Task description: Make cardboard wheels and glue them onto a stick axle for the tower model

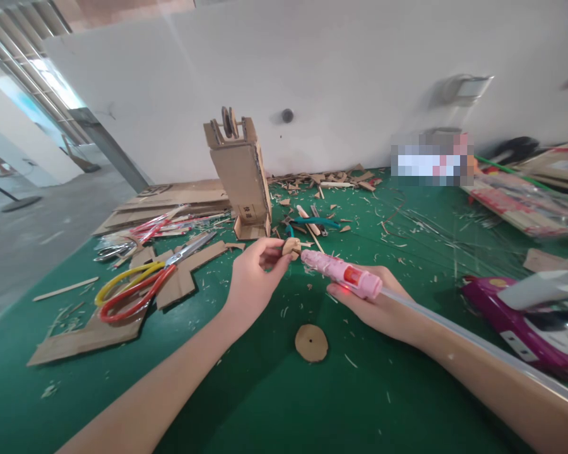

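Observation:
Between the thumb and fingers of my left hand is a small cardboard disc. My right hand is wrapped round a pink hot glue gun, its red light glowing and a long clear glue stick trailing from its back. The gun's nozzle is at the disc; whether it touches cannot be made out. A larger cardboard disc with a small centre hole lies flat on the green table below my hands. Behind my left hand stands a tall cardboard tower with discs on a stick at its top.
Scissors with red and yellow handles lie on cardboard scraps at the left. Teal-handled pliers and wood bits lie beyond my hands. A purple and white appliance stands right. Plastic-wrapped packs sit against the white wall.

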A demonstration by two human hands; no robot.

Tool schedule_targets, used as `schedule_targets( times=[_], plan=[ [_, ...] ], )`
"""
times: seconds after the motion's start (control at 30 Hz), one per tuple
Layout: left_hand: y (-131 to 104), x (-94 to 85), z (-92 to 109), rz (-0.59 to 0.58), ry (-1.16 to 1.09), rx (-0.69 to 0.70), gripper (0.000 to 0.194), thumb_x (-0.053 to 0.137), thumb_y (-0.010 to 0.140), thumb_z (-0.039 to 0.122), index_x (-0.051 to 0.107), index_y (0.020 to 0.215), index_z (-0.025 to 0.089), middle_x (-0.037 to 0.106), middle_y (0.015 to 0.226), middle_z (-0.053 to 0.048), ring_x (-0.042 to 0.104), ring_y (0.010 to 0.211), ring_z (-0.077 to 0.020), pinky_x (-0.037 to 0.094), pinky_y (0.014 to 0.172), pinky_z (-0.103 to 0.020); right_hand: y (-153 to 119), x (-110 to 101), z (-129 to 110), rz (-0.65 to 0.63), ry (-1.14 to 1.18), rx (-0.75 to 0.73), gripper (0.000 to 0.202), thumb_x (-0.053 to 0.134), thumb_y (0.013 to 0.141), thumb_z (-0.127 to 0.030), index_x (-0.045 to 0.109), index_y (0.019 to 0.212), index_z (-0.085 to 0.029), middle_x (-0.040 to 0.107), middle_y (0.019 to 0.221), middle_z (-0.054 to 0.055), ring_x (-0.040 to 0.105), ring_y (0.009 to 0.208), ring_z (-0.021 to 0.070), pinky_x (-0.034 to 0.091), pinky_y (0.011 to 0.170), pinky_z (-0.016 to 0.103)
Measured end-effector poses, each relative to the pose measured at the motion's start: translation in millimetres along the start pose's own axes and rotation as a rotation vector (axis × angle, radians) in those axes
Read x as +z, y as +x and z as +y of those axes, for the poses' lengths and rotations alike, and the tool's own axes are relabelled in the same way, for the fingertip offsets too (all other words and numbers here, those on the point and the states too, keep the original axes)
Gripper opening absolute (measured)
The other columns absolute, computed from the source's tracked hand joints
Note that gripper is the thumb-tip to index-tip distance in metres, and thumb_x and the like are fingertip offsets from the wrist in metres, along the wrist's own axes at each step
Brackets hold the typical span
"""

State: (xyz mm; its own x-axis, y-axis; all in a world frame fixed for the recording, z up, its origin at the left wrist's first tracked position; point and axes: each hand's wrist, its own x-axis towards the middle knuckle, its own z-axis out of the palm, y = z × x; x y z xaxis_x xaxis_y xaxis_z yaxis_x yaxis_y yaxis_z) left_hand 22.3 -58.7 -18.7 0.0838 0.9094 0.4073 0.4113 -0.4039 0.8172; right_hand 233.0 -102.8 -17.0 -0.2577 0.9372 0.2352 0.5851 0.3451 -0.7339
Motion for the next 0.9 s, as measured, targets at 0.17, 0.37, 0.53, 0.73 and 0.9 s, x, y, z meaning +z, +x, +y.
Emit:
schedule_targets(
  times=[0.17, 0.37, 0.53, 0.73, 0.9],
  plan=[
    [0.3, -0.5, 1.3, -0.021, -0.015, -0.014, 0.017, 0.069, 0.079, 0.032, 0.066, 0.092, 0.021, 0.072, 0.082, -0.003, 0.068, 0.074, -0.0167, 0.057, 0.069, -0.029, 0.0, 0.0, 0.0, 0.006, 0.011, 0.005, 0.028, 0.054, 0.087, -0.042, 0.055, 0.07, -0.019, 0.048, 0.055, -0.003, 0.042, 0.047, 0.01, 0.03, 0.041, 0.023],
    [-1.2, 0.4, 1.8, -0.01, 0.002, 0.025, 0.014, 0.067, 0.08, 0.028, 0.064, 0.093, 0.021, 0.071, 0.086, -0.003, 0.068, 0.077, -0.0166, 0.057, 0.071, -0.029, 0.6, -0.3, 0.0, 0.003, -0.016, -0.035, 0.026, 0.054, 0.087, -0.04, 0.057, 0.073, -0.019, 0.051, 0.059, -0.003, 0.046, 0.05, 0.011, 0.034, 0.045, 0.024],
    [-3.2, 0.3, -1.1, 0.096, 0.094, 0.123, 0.009, 0.065, 0.081, 0.023, 0.06, 0.088, 0.02, 0.067, 0.088, -0.004, 0.066, 0.08, -0.0163, 0.057, 0.076, -0.031, -1.5, 1.8, 4.2, 0.01, -0.071, -0.133, 0.026, 0.053, 0.088, -0.035, 0.048, 0.068, -0.02, 0.051, 0.061, -0.002, 0.048, 0.051, 0.0106, 0.037, 0.048, 0.023],
    [-4.7, -2.5, -1.8, 0.179, 0.209, 0.301, 0.005, 0.06, 0.083, 0.017, 0.059, 0.086, 0.021, 0.061, 0.085, -0.002, 0.063, 0.081, -0.0146, 0.056, 0.074, -0.029, -1.7, 2.5, 4.5, 0.056, -0.105, -0.211, 0.026, 0.053, 0.087, -0.033, 0.043, 0.067, -0.021, 0.048, 0.06, -0.002, 0.047, 0.05, 0.0103, 0.035, 0.046, 0.022],
    [-5.4, -3.8, 0.0, 0.188, 0.252, 0.41, 0.008, 0.059, 0.083, 0.013, 0.058, 0.085, 0.02, 0.064, 0.087, -0.003, 0.063, 0.082, -0.0153, 0.054, 0.073, -0.029, -1.6, 3.1, 4.9, 0.066, -0.128, -0.24, 0.026, 0.053, 0.088, -0.032, 0.044, 0.067, -0.021, 0.047, 0.06, -0.002, 0.046, 0.05, 0.0101, 0.035, 0.046, 0.022]
  ],
)
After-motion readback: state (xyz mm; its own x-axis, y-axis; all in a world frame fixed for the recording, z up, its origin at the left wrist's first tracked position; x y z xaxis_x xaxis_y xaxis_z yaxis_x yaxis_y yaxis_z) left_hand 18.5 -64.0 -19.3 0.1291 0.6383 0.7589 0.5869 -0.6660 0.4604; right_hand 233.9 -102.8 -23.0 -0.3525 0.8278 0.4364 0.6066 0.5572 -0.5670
